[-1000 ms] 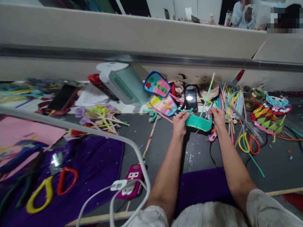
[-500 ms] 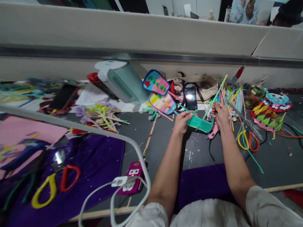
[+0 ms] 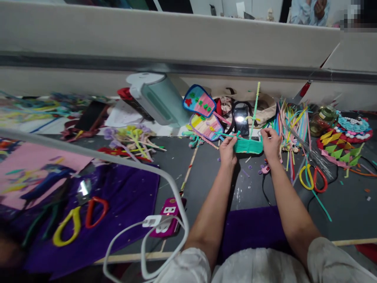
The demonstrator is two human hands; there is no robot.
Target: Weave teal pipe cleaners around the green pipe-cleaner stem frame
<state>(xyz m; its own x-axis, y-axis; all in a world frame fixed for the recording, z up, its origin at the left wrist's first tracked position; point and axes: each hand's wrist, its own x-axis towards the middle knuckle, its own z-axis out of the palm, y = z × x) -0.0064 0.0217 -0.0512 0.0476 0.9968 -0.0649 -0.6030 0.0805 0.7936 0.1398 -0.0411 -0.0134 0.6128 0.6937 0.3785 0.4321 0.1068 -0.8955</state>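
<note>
Head cam view, the only one here: the teal pipe-cleaner panel (image 3: 247, 147) is held up between both hands over the dark grey tabletop (image 3: 212, 173), in front of the phone (image 3: 241, 116). Left hand (image 3: 228, 150) has thumb and fingers pinched shut on the panel's left end, where loose teal strands poke out. Right hand (image 3: 271, 142) is pinched too, pretty clearly on the teal strand at the right end, though the exact fingertip contact is too small to make out. A pale green-yellow stem (image 3: 257, 106) stands up behind the panel.

Handling-wise, I'd guess it weighs next to nothing: fuzzy outside, bendy wire inside, so not slippery and not likely to snap, but easy to squash out of shape. I'd pinch it lightly by the two short ends and leave the middle alone. Watch that tall stem, it'd probably bend if bumped. Pink glue gun (image 3: 266, 169) sits just below the right hand.
</note>
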